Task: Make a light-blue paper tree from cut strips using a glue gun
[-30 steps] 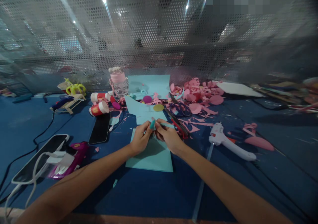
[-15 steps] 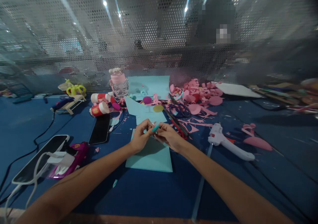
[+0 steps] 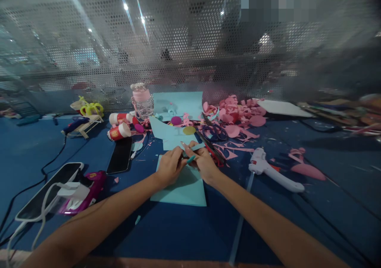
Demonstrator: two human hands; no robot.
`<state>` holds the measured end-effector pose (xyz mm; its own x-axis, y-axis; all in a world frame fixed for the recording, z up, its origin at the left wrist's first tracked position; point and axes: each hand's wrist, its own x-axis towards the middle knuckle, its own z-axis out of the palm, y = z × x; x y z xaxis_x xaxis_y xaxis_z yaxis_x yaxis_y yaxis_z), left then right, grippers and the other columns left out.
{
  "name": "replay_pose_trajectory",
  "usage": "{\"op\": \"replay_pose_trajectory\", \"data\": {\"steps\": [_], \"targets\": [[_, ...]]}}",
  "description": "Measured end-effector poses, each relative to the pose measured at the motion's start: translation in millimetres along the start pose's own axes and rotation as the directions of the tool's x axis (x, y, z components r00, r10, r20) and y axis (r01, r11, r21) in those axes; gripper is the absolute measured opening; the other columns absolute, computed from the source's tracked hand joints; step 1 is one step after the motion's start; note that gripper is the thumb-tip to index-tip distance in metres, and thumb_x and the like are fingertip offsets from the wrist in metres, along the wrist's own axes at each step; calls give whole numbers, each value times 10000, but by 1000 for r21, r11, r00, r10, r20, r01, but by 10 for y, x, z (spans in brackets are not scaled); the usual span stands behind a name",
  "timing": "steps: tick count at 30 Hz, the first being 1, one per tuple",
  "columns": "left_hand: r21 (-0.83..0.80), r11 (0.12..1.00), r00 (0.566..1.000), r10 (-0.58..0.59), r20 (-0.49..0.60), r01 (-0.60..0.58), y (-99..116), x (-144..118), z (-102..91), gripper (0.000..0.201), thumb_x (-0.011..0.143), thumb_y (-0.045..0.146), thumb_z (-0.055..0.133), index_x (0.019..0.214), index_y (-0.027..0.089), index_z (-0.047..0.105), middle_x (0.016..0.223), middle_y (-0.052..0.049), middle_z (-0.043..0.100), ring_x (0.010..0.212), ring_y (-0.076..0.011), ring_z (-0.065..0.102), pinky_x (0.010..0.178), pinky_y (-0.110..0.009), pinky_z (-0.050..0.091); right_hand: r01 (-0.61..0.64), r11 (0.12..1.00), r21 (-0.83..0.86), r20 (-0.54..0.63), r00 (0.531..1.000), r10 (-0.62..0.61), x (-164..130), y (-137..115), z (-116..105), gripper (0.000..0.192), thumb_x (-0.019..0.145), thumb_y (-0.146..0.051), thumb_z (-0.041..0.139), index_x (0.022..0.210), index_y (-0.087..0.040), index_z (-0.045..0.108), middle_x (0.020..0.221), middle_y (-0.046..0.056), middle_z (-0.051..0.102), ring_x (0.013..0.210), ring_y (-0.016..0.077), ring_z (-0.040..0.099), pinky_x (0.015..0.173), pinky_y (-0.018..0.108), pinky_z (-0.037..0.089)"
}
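currently both hands are over the teal paper sheet (image 3: 181, 188), left hand (image 3: 169, 165) and right hand (image 3: 203, 161) pressed close, fingers pinching a small teal strip (image 3: 191, 159) between them just above the sheet's far edge, scissors (image 3: 214, 151) just right of the sheet, glue gun (image 3: 272, 171) further right.

- The table cover (image 3: 184, 236) is deep blue.
- The paper sheet (image 3: 181, 186) is pale teal.
- The small strip (image 3: 191, 159) between the fingers is brighter teal.
- The paper scraps (image 3: 238, 115) are pink.
- The glue gun (image 3: 275, 171) is white.
- The scissors (image 3: 216, 154) have red handles.
- The phone (image 3: 120, 155) is black.
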<state>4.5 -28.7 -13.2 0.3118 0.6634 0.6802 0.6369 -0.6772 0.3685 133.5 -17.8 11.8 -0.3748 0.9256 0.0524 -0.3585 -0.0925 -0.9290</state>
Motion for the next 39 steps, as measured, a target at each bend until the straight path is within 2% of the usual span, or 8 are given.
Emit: {"op": "replay_pose_trajectory", "data": {"steps": [5,13,17,25,28,32,35,39], "targets": [[225,971,996,88,-10,-83,-26,19,-15,298,909,370,239,798,172,432,682,-21,512,575,-133,463,554,-245,350,40,999,-36,-30,999,-41,13,3,-30,401,653,-370,668,585,-199,311,437,-112,229,354,23,173,371,196,93],[387,903,981,191,23,-185,-55,38,-46,221,907,284,284,862,156,458,679,-28,549,541,-148,468,555,-261,352,104,983,-153,-96,988,-120,18,36,-27,426,670,-412,641,564,-201,287,448,-103,223,360,30,195,366,208,107],[433,877,975,220,23,-208,-55,60,-64,218,902,204,269,789,168,452,640,-23,528,528,-149,454,550,-259,341,105,976,-192,-103,987,-127,13,56,-11,405,679,-417,631,563,-202,308,424,-104,227,363,36,191,371,214,104],[398,892,971,238,-12,-213,-80,65,-77,224,886,156,264,761,171,448,608,-21,512,525,-147,452,549,-255,340,35,995,-88,-73,996,-41,-14,16,24,385,669,-432,628,558,-200,342,394,-106,262,343,38,194,383,215,115],[313,938,985,170,-34,-151,-85,47,-63,221,890,172,252,797,172,452,630,-19,526,534,-138,463,550,-248,341,25,993,-112,-83,996,-34,-23,-1,17,373,678,-419,622,545,-192,357,396,-96,304,345,39,225,384,211,129],[57,995,997,-77,-11,78,-41,31,-31,245,907,253,235,772,181,426,555,24,465,472,-109,418,487,-227,298,36,987,-154,-101,994,-52,-31,13,18,362,683,-421,624,553,-189,378,392,-97,313,338,39,243,376,205,138],[-128,967,975,-217,42,221,-7,32,-8,267,906,310,243,720,187,389,492,55,384,426,-90,352,455,-220,260,50,985,-166,-88,994,-66,-33,35,20,377,681,-454,622,558,-191,382,390,-96,318,345,45,264,374,203,165],[-294,898,944,-312,103,329,-9,42,-1,299,899,369,266,685,187,366,476,65,345,424,-76,308,445,-215,245,31,982,-185,-77,996,-46,-32,30,19,417,703,-526,572,544,-190,384,410,-82,341,363,52,293,375,209,196]]}}
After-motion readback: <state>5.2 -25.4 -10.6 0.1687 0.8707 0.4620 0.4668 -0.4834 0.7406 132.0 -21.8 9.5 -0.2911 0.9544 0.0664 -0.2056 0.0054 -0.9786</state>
